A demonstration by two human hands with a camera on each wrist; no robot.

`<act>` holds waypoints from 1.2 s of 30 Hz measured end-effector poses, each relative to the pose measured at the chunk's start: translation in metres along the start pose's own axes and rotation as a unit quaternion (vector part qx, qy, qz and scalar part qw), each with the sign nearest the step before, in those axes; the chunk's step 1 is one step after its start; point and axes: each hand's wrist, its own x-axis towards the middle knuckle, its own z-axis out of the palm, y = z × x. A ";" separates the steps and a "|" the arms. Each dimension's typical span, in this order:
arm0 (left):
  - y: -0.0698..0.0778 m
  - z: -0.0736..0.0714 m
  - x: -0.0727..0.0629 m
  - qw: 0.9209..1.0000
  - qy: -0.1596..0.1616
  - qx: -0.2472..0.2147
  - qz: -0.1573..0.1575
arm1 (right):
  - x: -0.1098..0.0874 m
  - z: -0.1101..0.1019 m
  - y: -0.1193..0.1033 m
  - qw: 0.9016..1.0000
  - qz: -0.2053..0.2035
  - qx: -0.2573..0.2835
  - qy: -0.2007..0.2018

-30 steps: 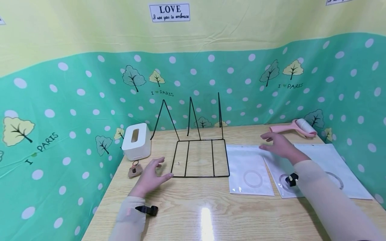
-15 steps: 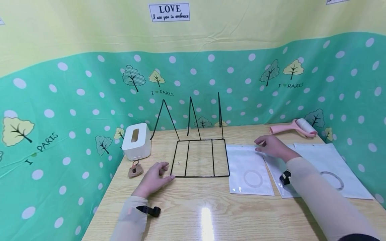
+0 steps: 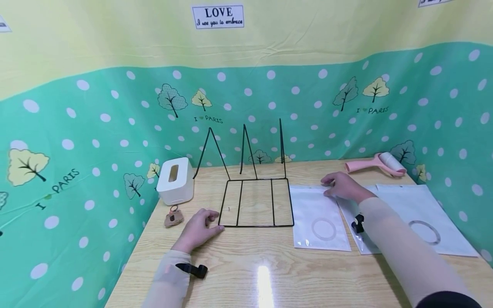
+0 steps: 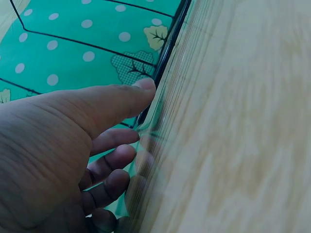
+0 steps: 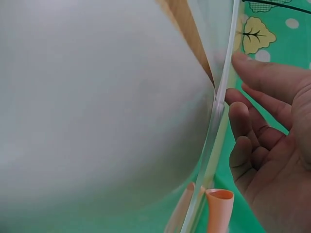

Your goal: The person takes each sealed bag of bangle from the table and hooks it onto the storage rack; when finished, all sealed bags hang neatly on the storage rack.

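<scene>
A black wire rack (image 3: 256, 226) with several pointed uprights at its back stands in the middle of the table. My left hand (image 3: 196, 231) is at its front left corner; the thumb touches the black rod (image 4: 167, 48) in the left wrist view, the fingers loosely bent. To the right of the rack lies a flat white plastic pouch (image 3: 304, 214) with a pale ring on its front. My right hand (image 3: 343, 186) hovers at or just over the pouch's top right corner, thumb and fingers apart, holding nothing visible. Contact there is unclear.
More white ringed pouches (image 3: 443, 226) lie to the right. Behind them is a pink-handled lint roller (image 3: 362, 164). At the left stand a white tissue box (image 3: 175, 188) and a small brown keychain (image 3: 174, 218). A patterned curtain (image 3: 308, 119) encloses the table (image 3: 215, 273).
My right hand has moved left, from above the gap between the pouches to the first pouch's top corner. My left hand has shifted slightly right and its fingers have bent more.
</scene>
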 end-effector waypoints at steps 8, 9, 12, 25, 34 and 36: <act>0.001 0.002 0.000 1.000 0.005 -0.002 0.000 | 0.005 0.005 -0.003 1.000 0.008 -0.026 0.007; 0.001 0.002 0.000 1.000 0.005 -0.001 0.000 | 0.006 0.005 -0.003 0.999 0.008 -0.031 0.008; 0.001 0.002 0.000 1.000 0.005 0.000 -0.001 | 0.008 0.006 -0.001 0.999 0.006 -0.040 0.007; 0.001 0.001 0.001 1.000 0.007 -0.001 0.000 | 0.014 0.007 0.003 0.999 0.018 -0.039 0.012; -0.001 0.001 0.001 1.000 0.004 0.004 0.005 | 0.009 0.000 0.005 1.000 0.010 -0.018 0.022; -0.001 0.001 0.001 1.000 0.004 0.004 0.005 | 0.008 -0.002 0.007 1.000 0.007 -0.008 0.022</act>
